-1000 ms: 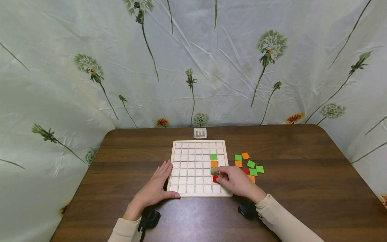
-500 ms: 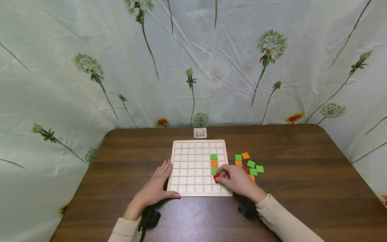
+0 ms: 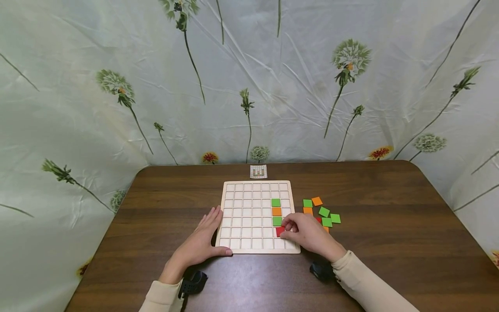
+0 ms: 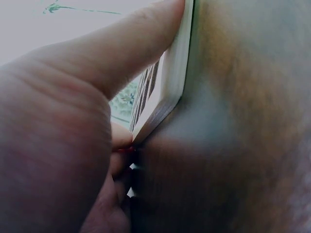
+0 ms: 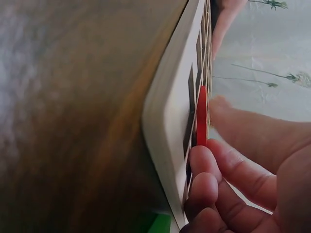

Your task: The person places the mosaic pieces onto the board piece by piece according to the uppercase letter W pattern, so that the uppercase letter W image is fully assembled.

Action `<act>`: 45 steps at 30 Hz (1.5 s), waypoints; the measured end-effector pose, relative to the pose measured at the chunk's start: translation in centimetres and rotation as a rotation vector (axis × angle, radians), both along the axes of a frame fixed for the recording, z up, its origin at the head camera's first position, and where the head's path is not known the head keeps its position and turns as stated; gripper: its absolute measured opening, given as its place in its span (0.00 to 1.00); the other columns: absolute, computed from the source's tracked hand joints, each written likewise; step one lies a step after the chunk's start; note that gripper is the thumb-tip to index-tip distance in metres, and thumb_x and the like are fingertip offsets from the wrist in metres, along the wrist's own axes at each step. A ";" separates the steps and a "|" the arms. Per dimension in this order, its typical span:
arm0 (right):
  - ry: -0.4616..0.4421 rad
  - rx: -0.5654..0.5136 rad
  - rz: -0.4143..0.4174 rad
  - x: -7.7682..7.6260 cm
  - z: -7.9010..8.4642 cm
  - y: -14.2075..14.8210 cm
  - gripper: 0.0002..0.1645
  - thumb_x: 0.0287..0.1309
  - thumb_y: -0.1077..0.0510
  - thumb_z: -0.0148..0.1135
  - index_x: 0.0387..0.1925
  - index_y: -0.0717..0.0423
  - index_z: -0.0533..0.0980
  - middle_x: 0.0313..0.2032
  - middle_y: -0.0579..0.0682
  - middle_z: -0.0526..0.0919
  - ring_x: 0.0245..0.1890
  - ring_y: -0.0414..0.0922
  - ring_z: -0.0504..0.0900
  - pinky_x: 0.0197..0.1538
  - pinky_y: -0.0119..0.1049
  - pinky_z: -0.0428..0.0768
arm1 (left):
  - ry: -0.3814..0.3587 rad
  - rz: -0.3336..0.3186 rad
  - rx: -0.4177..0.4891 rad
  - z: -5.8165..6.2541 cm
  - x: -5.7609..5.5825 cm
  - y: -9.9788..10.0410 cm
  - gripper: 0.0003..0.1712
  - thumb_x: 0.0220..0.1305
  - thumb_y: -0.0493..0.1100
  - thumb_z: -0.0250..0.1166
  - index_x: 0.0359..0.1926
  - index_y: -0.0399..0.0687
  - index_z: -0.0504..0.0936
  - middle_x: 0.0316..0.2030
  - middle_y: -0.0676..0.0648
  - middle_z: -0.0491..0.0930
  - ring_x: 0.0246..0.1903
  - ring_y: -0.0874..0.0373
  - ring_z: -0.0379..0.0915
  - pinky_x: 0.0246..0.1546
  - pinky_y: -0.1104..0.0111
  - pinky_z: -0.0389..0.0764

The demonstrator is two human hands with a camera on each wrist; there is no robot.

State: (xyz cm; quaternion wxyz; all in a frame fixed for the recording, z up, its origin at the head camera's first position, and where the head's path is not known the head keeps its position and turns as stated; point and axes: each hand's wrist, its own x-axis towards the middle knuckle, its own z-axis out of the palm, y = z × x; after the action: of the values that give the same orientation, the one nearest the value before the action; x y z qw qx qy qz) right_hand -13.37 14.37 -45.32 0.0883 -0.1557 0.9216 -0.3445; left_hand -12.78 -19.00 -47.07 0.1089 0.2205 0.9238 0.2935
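A pale wooden grid board (image 3: 249,251) lies on the table. My left hand (image 3: 200,240) rests along its left side, fingers straight and spread; in the left wrist view the thumb (image 4: 141,41) lies on the frame's edge. My right hand (image 3: 306,232), over the board's lower right, pinches a red square tile (image 3: 280,232) by its right side. In the right wrist view the red tile (image 5: 201,119) shows edge-on, low over the grid at my fingertips. Directly above it in that column sit a green tile (image 3: 277,221), an orange tile (image 3: 276,211) and another green tile (image 3: 275,202).
Loose green tiles (image 3: 326,222), orange tiles (image 3: 317,201) and a red one, partly behind my right hand, lie right of the board. A small card with a printed grid pattern (image 3: 258,171) lies beyond the board at the table's back edge. Flowered cloth hangs behind the table.
My right index finger has drawn back from the lower green tile. The red tile has shifted slightly right and turned straighter to the grid. My left hand has stayed in place.
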 end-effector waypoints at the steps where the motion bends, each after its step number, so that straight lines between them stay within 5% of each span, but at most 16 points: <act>1: -0.005 0.003 -0.002 0.0 0.1 0.0 0.11 0.53 0.56 0.77 0.36 0.54 0.83 0.26 0.39 0.78 0.28 0.39 0.73 0.32 0.30 0.75 | 0.001 0.000 0.002 0.0 0.0 0.0 0.71 0.49 0.68 0.75 0.78 0.35 0.46 0.79 0.40 0.39 0.78 0.46 0.32 0.76 0.48 0.41; 29: 0.048 0.009 -0.005 0.3 0.4 -0.8 0.05 0.55 0.63 0.73 0.33 0.52 0.83 0.26 0.39 0.76 0.28 0.39 0.72 0.30 0.30 0.74 | -0.008 0.002 -0.002 -0.2 -0.1 -0.1 0.72 0.49 0.70 0.74 0.78 0.36 0.45 0.79 0.40 0.39 0.78 0.49 0.30 0.76 0.51 0.40; 45: 0.120 -0.070 -0.055 1.1 1.4 4.1 0.12 0.55 0.61 0.74 0.42 0.54 0.83 0.31 0.40 0.78 0.31 0.40 0.73 0.33 0.31 0.75 | -0.004 0.000 -0.003 -0.2 0.0 -0.1 0.72 0.49 0.69 0.74 0.78 0.35 0.46 0.79 0.40 0.39 0.78 0.48 0.31 0.76 0.51 0.40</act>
State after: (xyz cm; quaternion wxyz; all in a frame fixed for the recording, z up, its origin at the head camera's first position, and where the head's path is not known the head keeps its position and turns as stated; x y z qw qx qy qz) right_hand -12.26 18.46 -43.92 0.0180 -0.1538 0.9166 -0.3687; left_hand -12.80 -19.06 -47.25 0.1109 0.2198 0.9240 0.2927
